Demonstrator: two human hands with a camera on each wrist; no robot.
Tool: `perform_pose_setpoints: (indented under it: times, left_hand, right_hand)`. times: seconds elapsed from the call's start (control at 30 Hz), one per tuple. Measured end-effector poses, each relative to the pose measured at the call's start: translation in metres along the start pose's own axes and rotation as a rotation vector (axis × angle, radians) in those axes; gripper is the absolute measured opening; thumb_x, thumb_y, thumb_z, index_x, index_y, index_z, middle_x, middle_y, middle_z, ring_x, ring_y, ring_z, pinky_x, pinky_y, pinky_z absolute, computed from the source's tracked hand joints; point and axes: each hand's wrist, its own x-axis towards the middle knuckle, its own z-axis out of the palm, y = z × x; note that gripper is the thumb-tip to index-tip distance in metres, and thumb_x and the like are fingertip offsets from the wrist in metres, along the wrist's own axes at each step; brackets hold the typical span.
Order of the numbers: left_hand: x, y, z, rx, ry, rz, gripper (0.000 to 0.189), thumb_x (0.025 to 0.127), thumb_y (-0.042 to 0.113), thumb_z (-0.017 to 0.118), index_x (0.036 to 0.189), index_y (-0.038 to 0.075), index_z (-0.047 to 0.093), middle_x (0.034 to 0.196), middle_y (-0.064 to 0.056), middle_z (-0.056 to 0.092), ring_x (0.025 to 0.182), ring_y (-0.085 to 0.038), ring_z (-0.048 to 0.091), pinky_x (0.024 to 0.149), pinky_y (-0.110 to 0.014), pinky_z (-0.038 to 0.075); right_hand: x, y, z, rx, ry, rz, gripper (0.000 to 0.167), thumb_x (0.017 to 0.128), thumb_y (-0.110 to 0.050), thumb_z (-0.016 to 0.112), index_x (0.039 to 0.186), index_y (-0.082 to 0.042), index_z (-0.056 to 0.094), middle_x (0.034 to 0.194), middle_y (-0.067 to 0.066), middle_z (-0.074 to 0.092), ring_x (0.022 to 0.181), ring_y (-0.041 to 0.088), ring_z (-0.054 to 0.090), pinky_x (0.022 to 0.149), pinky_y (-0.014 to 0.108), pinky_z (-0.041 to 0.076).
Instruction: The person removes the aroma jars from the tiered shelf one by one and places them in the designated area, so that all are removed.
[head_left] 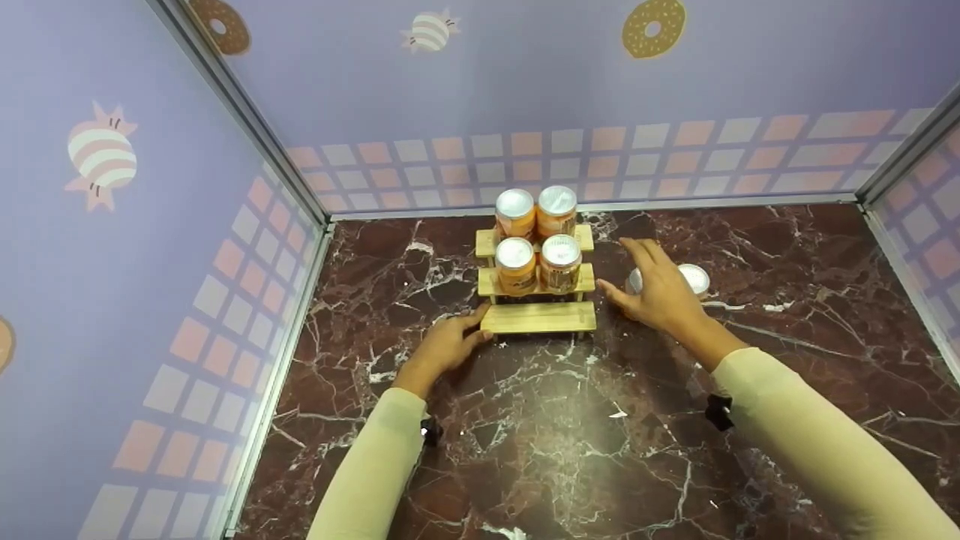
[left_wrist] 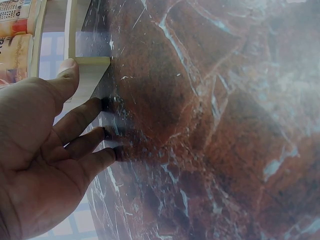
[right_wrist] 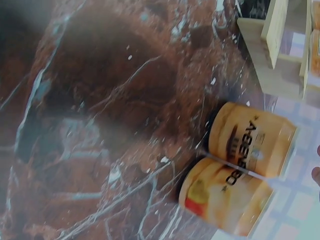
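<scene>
A three-step wooden display rack [head_left: 538, 318] stands on the marbled table. Two orange cans with silver lids, such as this can [head_left: 515, 215], are on its top step. Another two, including this can [head_left: 561, 264], stand on the middle step; the lowest step is bare. My left hand [head_left: 448, 341] holds the left end of the lowest step between thumb and finger, its other fingers reaching down by the table in the left wrist view. My right hand [head_left: 660, 292] spreads over two more cans right of the rack, a front can [right_wrist: 227, 195] and its neighbour [right_wrist: 252, 140], side by side.
A purple wall [head_left: 540, 90] with a checked band rises close behind the rack. Another wall [head_left: 142, 285] bounds the left side, and a third wall [head_left: 919, 195] the right. Small white scraps [head_left: 618, 415] lie on the dark red table [head_left: 555, 450].
</scene>
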Motion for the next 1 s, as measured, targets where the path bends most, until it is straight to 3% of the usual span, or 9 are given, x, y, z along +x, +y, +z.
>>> perform_pose_setpoints:
  times: [0.27, 0.6, 0.87, 1.0]
  left_hand:
    - [-0.004, 0.003, -0.002, 0.002, 0.015, 0.011, 0.068, 0.108, 0.058, 0.063, 0.169, 0.036, 0.044, 0.163, -0.013, 0.059, 0.149, -0.041, 0.060, 0.129, -0.057, 0.045]
    - [0.010, -0.022, 0.013, 0.044, 0.023, 0.041, 0.072, 0.104, 0.070, 0.058, 0.169, 0.044, 0.040, 0.162, -0.012, 0.061, 0.147, -0.041, 0.062, 0.127, -0.057, 0.048]
    - [0.010, -0.015, 0.013, 0.052, 0.020, -0.018, 0.067, 0.106, 0.063, 0.063, 0.167, 0.047, 0.041, 0.161, -0.011, 0.062, 0.147, -0.040, 0.061, 0.128, -0.055, 0.048]
    - [0.011, -0.018, 0.013, 0.059, 0.018, -0.008, 0.068, 0.105, 0.064, 0.064, 0.167, 0.049, 0.040, 0.162, -0.010, 0.061, 0.148, -0.039, 0.062, 0.127, -0.055, 0.049]
  right_hand:
    - [0.007, -0.019, 0.011, 0.004, -0.027, -0.005, 0.086, 0.097, -0.045, 0.085, 0.161, 0.000, 0.049, 0.149, 0.025, 0.060, 0.130, 0.050, 0.067, 0.111, 0.066, 0.058]
    - [0.015, -0.036, 0.022, 0.047, -0.062, -0.026, 0.088, 0.099, -0.046, 0.083, 0.161, 0.004, 0.047, 0.155, 0.030, 0.056, 0.141, 0.053, 0.060, 0.120, 0.067, 0.052]
    - [0.020, -0.042, 0.028, 0.081, -0.052, -0.039, 0.087, 0.098, -0.048, 0.085, 0.161, 0.002, 0.049, 0.147, 0.025, 0.060, 0.134, 0.050, 0.064, 0.118, 0.067, 0.053]
    - [0.022, -0.044, 0.032, 0.099, -0.039, -0.043, 0.086, 0.097, -0.045, 0.086, 0.160, 0.001, 0.050, 0.144, 0.025, 0.061, 0.131, 0.049, 0.066, 0.117, 0.066, 0.054]
